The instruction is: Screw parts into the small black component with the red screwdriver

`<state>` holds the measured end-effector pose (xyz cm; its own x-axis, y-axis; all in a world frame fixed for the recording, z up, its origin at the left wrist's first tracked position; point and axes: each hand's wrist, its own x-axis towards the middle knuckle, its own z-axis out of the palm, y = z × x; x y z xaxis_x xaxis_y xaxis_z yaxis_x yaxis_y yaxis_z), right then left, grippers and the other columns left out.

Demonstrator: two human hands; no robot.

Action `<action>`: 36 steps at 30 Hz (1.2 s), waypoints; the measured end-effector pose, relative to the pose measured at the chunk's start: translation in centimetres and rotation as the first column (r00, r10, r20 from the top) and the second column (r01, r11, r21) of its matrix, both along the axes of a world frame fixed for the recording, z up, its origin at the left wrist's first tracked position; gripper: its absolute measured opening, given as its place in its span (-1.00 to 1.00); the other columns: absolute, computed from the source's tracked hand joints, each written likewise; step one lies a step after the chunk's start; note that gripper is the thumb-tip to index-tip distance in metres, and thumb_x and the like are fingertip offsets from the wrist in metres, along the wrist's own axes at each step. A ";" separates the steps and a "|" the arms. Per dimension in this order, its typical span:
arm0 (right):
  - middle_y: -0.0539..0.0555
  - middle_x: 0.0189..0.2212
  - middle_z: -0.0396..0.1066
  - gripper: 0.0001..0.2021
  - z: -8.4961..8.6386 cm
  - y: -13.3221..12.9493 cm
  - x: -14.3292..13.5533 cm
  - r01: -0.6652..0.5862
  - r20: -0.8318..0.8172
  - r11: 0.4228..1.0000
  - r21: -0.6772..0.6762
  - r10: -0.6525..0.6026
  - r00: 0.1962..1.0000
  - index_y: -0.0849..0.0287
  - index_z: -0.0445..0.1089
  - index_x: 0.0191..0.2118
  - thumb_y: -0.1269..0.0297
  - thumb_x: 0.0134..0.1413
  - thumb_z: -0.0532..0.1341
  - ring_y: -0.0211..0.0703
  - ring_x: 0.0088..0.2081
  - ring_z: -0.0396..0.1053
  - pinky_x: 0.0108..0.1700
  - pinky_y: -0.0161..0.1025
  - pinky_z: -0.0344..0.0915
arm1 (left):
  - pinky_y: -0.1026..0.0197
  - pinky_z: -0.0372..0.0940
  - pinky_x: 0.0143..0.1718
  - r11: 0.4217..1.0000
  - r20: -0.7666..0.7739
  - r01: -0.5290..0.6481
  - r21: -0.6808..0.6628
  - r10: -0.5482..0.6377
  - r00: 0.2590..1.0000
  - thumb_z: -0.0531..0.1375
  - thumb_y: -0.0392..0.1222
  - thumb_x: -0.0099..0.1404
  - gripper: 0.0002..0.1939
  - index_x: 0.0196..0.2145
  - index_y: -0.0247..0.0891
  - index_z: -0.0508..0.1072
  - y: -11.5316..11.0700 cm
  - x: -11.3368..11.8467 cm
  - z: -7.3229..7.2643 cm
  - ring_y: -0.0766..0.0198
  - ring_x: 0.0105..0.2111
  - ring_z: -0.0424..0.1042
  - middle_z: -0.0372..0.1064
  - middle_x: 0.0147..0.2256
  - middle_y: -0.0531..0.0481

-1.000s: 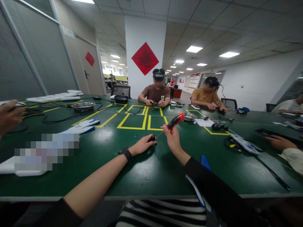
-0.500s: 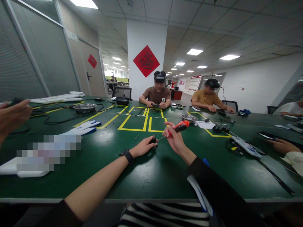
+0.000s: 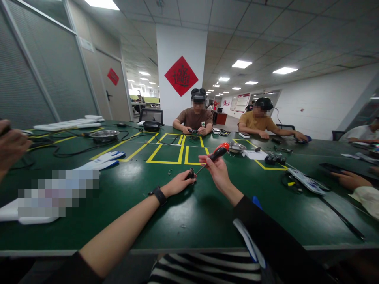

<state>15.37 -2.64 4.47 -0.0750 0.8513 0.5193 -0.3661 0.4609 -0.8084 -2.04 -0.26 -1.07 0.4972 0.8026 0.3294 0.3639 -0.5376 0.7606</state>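
Observation:
My left hand [image 3: 178,183] rests on the green table, closed around a small black part with a metallic top [image 3: 191,173]; what kind of part it is, I cannot make out. In my right hand [image 3: 217,171] is a screwdriver [image 3: 220,151] with a red and black handle, tilted so that its shaft points down to the left. The shaft's tip meets the side of the black part, close to my left fingertips. A few tiny metal pieces [image 3: 169,172], perhaps screws, lie on the table just beyond my left hand.
Yellow tape [image 3: 164,162] marks rectangles on the table [image 3: 142,228]. Metal bowls [image 3: 104,136] stand left and right. Gloves [image 3: 108,158] lie to the left, black blocks [image 3: 274,159] to the right. Co-workers [image 3: 195,118] sit across and at both sides. Black cables [image 3: 71,152] run along the left.
The screwdriver's handle has tipped a little to the left and up, and my right fingers have shifted on it. My left hand keeps the black part in place.

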 end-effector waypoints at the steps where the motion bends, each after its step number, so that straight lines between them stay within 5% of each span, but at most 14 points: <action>1: 0.03 -0.30 0.43 -0.80 -0.1 0.1 0.0 -0.008 -0.017 1.000 -0.001 0.008 1.000 0.13 0.26 -0.25 0.24 -0.03 0.23 -0.25 -0.33 0.40 -0.20 -0.21 0.34 | 0.15 0.21 -0.09 1.000 -0.001 0.002 0.000 -0.002 1.000 0.08 -0.06 0.20 -0.68 -0.15 -0.28 0.37 0.0 0.0 0.0 0.19 -0.21 0.35 0.40 -0.21 -0.07; 6: -0.12 -0.48 0.31 -0.85 -0.5 0.2 -0.2 -0.064 -0.124 0.998 -0.014 0.062 0.990 0.05 0.23 -0.24 0.32 0.02 0.16 -0.33 -0.50 0.32 -0.25 -0.22 0.35 | 0.15 0.22 -0.11 1.000 0.001 0.000 -0.015 0.000 1.000 0.08 -0.07 0.19 -0.69 -0.16 -0.28 0.37 -0.1 0.0 0.1 0.19 -0.23 0.34 0.40 -0.23 -0.06; 15: 0.07 -0.07 0.36 -0.64 0.1 -0.3 -0.1 -0.030 -0.013 0.999 -0.013 0.030 0.999 0.07 0.26 -0.03 0.31 -0.02 0.19 -0.20 -0.20 0.40 -0.08 -0.13 0.30 | 0.14 0.21 -0.08 1.000 0.016 0.005 -0.019 -0.005 1.000 0.08 -0.09 0.19 -0.69 -0.15 -0.29 0.37 -0.2 0.0 0.2 0.18 -0.20 0.34 0.39 -0.20 -0.07; 20: 0.10 -0.15 0.44 -0.61 0.0 0.0 0.0 -0.015 -0.051 0.999 -0.051 0.013 0.999 0.13 0.30 -0.05 0.32 -0.09 0.26 -0.16 -0.10 0.36 -0.07 -0.18 0.28 | 0.15 0.22 -0.09 1.000 0.013 0.004 -0.018 -0.003 1.000 0.07 -0.10 0.19 -0.70 -0.16 -0.28 0.37 -0.3 0.1 0.3 0.19 -0.21 0.35 0.40 -0.22 -0.07; 31: 0.09 -0.23 0.47 -0.71 -0.4 0.5 0.3 0.000 -0.099 0.995 -0.103 -0.011 0.995 0.16 0.36 -0.14 0.23 -0.03 0.23 -0.23 -0.24 0.40 -0.20 -0.26 0.31 | 0.17 0.23 -0.13 1.000 0.007 0.004 -0.009 -0.004 1.000 0.08 -0.10 0.19 -0.71 -0.18 -0.28 0.38 -0.3 0.0 0.3 0.19 -0.24 0.35 0.41 -0.24 -0.06; 36: 0.10 -0.35 0.49 -0.70 -0.7 1.0 0.4 0.106 -0.168 0.985 -0.135 -0.128 0.977 0.21 0.37 -0.22 0.10 0.01 0.17 -0.19 -0.30 0.41 -0.25 -0.23 0.31 | 0.17 0.21 -0.12 1.000 -0.010 0.011 0.012 -0.011 1.000 0.07 -0.08 0.19 -0.71 -0.19 -0.27 0.38 -0.3 -0.1 0.4 0.19 -0.23 0.34 0.40 -0.24 -0.04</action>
<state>15.74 -1.67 3.79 0.1116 0.9076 0.4048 -0.4571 0.4086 -0.7900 -2.11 -0.55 -0.62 0.5092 0.7931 0.3341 0.3649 -0.5506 0.7508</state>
